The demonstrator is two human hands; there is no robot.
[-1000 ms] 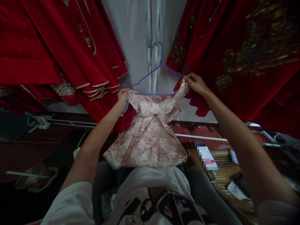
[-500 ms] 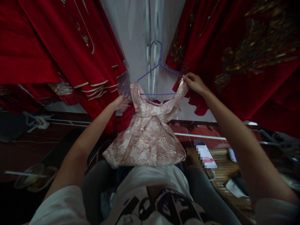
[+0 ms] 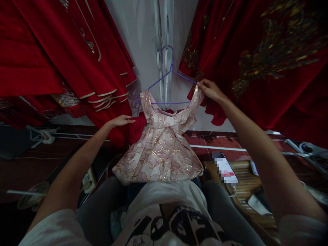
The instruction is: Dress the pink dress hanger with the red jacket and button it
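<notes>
A pale pink dress (image 3: 161, 150) with a shiny gold floral pattern hangs from a thin purple hanger (image 3: 171, 66), its skirt spread over my lap. My right hand (image 3: 210, 90) pinches the dress's right shoulder strap at the hanger's end. To the left of the dress, my left hand (image 3: 122, 120) has its fingers closed on the edge of a red cloth (image 3: 138, 129). This cloth is pulled out sideways from behind the dress, and the dress hides the rest of it. The left strap sits on the hanger, untouched.
Red garments (image 3: 107, 68) with pale trim hang at the left, and red garments with gold embroidery (image 3: 276, 48) at the right. White metal poles (image 3: 166, 27) rise behind the hanger. A phone (image 3: 225, 169) on a cable lies on a wooden stool (image 3: 241, 194) by my right leg.
My left hand has moved left and slightly down from beside the left strap, and closed on the red cloth, drawing it outward. My right hand stays on the right strap.
</notes>
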